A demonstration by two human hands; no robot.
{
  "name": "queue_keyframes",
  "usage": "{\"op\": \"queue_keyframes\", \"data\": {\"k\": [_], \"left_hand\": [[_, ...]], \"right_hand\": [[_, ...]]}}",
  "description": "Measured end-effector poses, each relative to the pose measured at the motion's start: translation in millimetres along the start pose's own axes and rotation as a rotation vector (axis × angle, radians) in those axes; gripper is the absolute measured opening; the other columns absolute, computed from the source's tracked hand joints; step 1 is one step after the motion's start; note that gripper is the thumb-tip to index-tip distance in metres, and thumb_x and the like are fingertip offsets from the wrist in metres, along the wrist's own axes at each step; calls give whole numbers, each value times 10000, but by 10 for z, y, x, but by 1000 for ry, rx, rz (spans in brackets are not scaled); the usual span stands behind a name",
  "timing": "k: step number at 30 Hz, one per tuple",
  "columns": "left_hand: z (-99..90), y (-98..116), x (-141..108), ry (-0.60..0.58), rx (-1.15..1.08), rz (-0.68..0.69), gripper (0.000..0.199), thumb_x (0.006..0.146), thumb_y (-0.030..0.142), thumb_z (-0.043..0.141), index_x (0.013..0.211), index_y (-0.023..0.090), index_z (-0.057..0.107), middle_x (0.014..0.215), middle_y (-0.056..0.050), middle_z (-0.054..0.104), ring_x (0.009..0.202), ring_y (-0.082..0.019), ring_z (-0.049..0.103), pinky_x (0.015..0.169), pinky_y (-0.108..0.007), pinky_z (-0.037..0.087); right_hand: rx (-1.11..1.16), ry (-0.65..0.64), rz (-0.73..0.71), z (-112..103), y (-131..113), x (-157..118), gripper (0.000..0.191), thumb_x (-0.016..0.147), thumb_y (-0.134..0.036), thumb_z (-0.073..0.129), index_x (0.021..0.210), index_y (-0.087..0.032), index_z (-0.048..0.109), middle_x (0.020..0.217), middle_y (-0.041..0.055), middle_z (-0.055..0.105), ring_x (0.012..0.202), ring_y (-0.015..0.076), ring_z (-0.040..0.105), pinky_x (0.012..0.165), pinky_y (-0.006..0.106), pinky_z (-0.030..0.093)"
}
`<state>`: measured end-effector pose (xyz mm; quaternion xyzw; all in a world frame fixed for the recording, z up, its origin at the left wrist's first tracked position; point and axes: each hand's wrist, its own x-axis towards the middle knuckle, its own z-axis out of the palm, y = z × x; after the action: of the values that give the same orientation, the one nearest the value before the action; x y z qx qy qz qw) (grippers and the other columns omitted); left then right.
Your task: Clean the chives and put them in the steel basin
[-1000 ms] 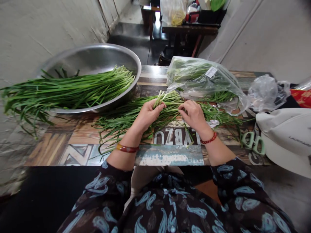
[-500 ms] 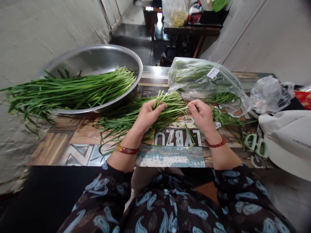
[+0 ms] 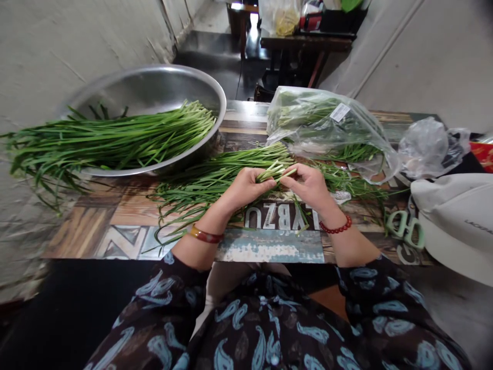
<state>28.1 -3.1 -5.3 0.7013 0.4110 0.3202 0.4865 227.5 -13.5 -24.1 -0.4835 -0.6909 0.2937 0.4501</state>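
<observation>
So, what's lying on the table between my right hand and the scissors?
Between the right hand and the scissors lie loose greens and a small clear plastic scrap, seen in the head view.

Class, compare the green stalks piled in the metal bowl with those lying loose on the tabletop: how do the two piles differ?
The bowl pile is thick and full; the tabletop pile is thinner.
The bowl pile's leaves hang over the rim of the metal bowl, while the tabletop pile's leaves spread across the tabletop.
Both piles have long green leaves, with paler stalk ends towards the right.
</observation>
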Motion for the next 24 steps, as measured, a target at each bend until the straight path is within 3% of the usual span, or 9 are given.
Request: {"op": "queue_keyframes", "data": {"k": [6,11,18,21,24], "left_hand": [[-17,-29,21,4,53,24,309,804,391,651,662,117,631,620,24,518,610,-95,429,594,-227,328],[-27,-15,23,18,82,22,274,791,355,643,649,122,623,607,30,513,603,-93,432,596,-227,327],[-30,18,13,19,86,13,234,769,312,627,628,126,601,584,34,492,581,-86,422,583,-227,322],[-19,25,9,32,88,7,219,754,293,626,614,129,587,571,38,479,568,-81,409,571,-225,312],[-2,18,3,28,85,6,215,748,286,616,602,132,583,563,42,464,554,-75,385,553,-222,293]], "right_hand": [[-158,-62,-129,-10,22,18,139,841,-332,699,799,-200,719,808,39,750,727,184,663,684,306,483],[-532,-38,-259,-176,66,23,136,902,-292,633,827,-202,703,863,59,750,836,225,656,791,366,433],[-743,18,-148,-371,144,9,219,953,-290,543,896,-222,744,924,68,751,876,241,649,802,383,426],[-696,75,-152,-361,152,22,248,956,-227,500,1008,-215,742,1024,97,745,957,255,654,848,403,459],[-436,72,-282,-292,86,43,250,966,-225,493,1063,-229,723,1059,86,737,1010,228,664,887,388,500]]}}
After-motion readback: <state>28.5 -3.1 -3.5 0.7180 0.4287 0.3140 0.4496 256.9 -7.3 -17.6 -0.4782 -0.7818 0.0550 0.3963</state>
